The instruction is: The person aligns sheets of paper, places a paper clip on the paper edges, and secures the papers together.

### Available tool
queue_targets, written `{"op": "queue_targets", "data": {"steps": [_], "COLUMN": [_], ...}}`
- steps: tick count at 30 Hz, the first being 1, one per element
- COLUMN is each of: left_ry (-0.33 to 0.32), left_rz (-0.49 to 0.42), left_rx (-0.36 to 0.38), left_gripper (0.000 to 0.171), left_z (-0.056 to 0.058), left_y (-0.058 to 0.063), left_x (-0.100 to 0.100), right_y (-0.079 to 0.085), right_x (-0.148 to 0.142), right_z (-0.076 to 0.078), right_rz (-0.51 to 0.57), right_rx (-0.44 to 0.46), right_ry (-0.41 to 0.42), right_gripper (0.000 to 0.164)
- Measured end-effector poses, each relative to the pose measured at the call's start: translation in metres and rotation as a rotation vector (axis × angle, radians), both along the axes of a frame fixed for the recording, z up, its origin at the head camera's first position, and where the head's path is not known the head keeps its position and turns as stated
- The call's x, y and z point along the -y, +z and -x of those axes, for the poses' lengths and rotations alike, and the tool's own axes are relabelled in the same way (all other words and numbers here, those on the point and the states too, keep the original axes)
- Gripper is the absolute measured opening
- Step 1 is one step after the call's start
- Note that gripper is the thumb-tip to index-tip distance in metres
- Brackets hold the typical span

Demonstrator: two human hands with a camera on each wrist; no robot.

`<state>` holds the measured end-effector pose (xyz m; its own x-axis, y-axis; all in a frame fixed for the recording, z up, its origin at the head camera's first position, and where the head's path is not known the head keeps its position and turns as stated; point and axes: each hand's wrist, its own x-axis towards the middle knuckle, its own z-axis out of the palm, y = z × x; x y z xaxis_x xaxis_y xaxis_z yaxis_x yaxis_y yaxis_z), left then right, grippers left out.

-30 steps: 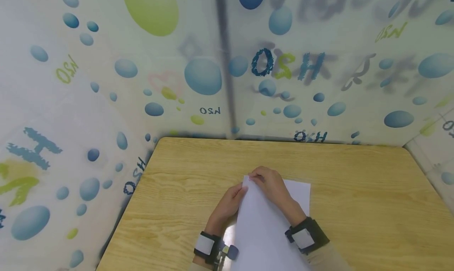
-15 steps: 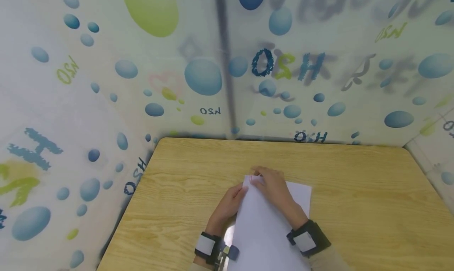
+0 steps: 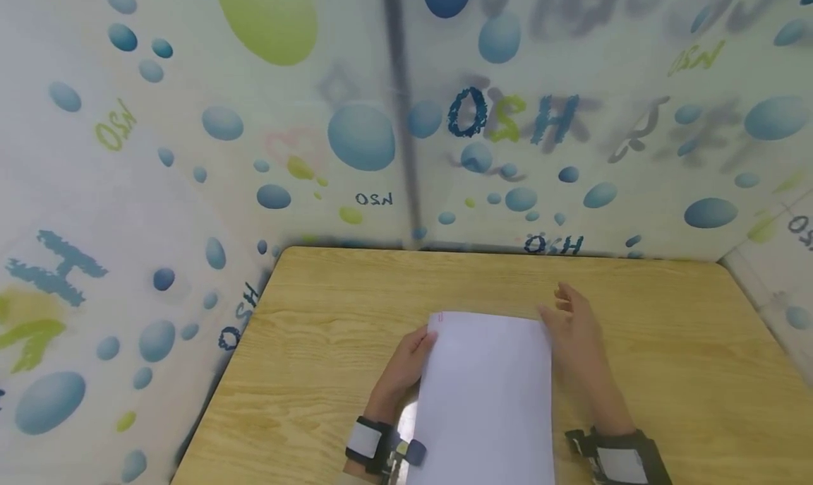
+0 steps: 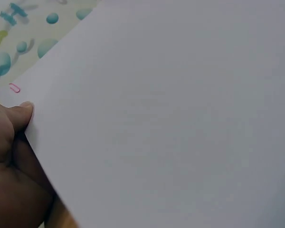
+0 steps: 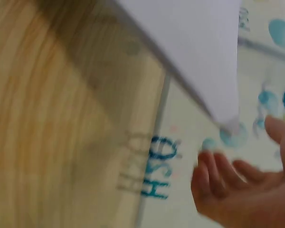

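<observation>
A pink paper clip (image 3: 441, 317) sits on the upper left corner of a stack of white paper (image 3: 485, 400); the left wrist view shows the clip (image 4: 14, 88) more closely. My left hand (image 3: 403, 363) grips the stack's left edge just below the clip, thumb on top, the other fingers mostly hidden underneath. By the upper right corner is my right hand (image 3: 581, 344), with nothing in its grasp. In the right wrist view its fingers (image 5: 223, 175) are loosely bent and apart from the paper corner, somewhat blurred.
Beneath the hands is a wooden table (image 3: 673, 344). Its far edge meets a light wall covering (image 3: 610, 82) printed with blue and green drops. Each wrist wears a dark strap with a camera; the left strap (image 3: 371, 442) is beside the paper.
My right hand has let go of the upper left corner and moved right, past the paper's right edge. The pink clip is now uncovered on that corner. My left hand keeps its grip.
</observation>
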<state>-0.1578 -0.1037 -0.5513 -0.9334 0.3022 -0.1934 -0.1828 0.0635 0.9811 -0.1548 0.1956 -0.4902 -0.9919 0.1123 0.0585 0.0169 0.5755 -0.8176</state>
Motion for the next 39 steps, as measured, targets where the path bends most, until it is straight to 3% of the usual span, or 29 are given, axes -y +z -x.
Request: {"op": "queue_targets", "data": {"steps": [3, 10, 14, 16, 19, 26, 30, 34, 39], "left_ry": [0.02, 0.046, 0.055, 0.067, 0.078, 0.081, 0.103, 0.106, 0.059], "left_rz": [-0.017, -0.075, -0.075, -0.046, -0.043, -0.13, 0.052, 0.336, 0.437], "left_rx": [0.007, 0.063, 0.064, 0.031, 0.026, 0.094, -0.013, -0.191, -0.209], "left_gripper": [0.037, 0.037, 0.037, 0.036, 0.036, 0.032, 0.031, 0.029, 0.032], "left_z": [-0.001, -0.004, -0.003, -0.003, -0.002, -0.002, -0.003, 0.0, -0.003], "left_y": [-0.001, 0.0, 0.0, -0.002, -0.004, -0.002, 0.006, 0.013, 0.018], "left_x": [0.0, 0.001, 0.0, -0.001, -0.002, 0.002, 0.008, 0.013, 0.012], "right_y": [-0.007, -0.016, -0.02, -0.021, -0.023, -0.026, -0.028, -0.03, -0.03], "right_x": [-0.02, -0.032, -0.029, -0.028, -0.027, -0.017, -0.013, -0.013, -0.011], "right_z": [-0.006, -0.018, -0.022, -0.023, -0.026, -0.025, -0.021, -0.017, -0.014], "right_rz": [0.007, -0.077, -0.03, 0.008, 0.049, 0.029, 0.081, 0.112, 0.053], "right_rx": [0.129, 0.291, 0.359, 0.374, 0.374, 0.358, 0.402, 0.419, 0.381], "right_ry": [0.093, 0.281, 0.385, 0.42, 0.423, 0.337, 0.271, 0.218, 0.213], "right_gripper": [0.067, 0.068, 0.053, 0.042, 0.031, 0.026, 0.023, 0.019, 0.013]}}
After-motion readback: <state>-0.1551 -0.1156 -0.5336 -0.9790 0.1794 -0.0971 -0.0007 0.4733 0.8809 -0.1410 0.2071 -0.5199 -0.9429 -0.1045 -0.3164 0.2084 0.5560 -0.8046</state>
